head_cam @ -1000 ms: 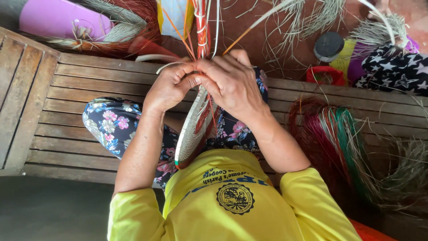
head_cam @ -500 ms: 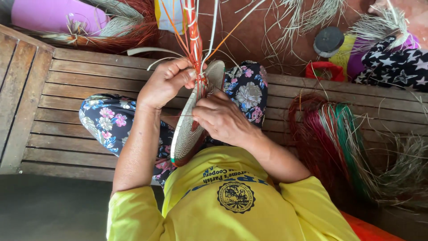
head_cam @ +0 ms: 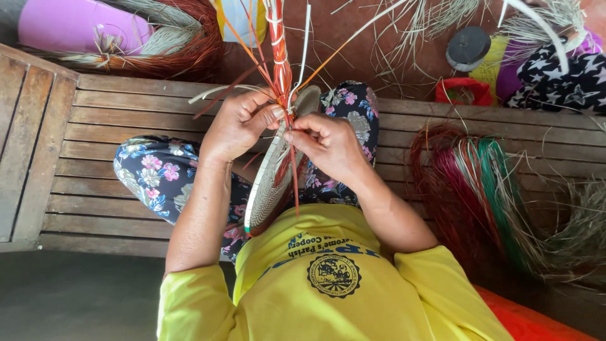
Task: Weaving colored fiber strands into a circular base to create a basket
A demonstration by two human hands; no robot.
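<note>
From the head camera, the left hand (head_cam: 237, 126) pinches the rim of a flat woven disc (head_cam: 273, 183) standing on edge over the lap, to keep it steady. The right hand (head_cam: 325, 144) is closed on an orange strand (head_cam: 291, 170), maybe pulling it tight. More colored fiber bundles (head_cam: 480, 189) lie nearby on the wooden bench (head_cam: 95, 164).

Bench slats (head_cam: 95, 132) left of the knee: open passage. Right side blocked by dyed fibre coil (head_cam: 480, 189) (red, green, straw). Far edge crowded: fibre bundle (head_cam: 170, 44), pink tub (head_cam: 69, 25), loose strands (head_cam: 278, 50) fanning above hands.
</note>
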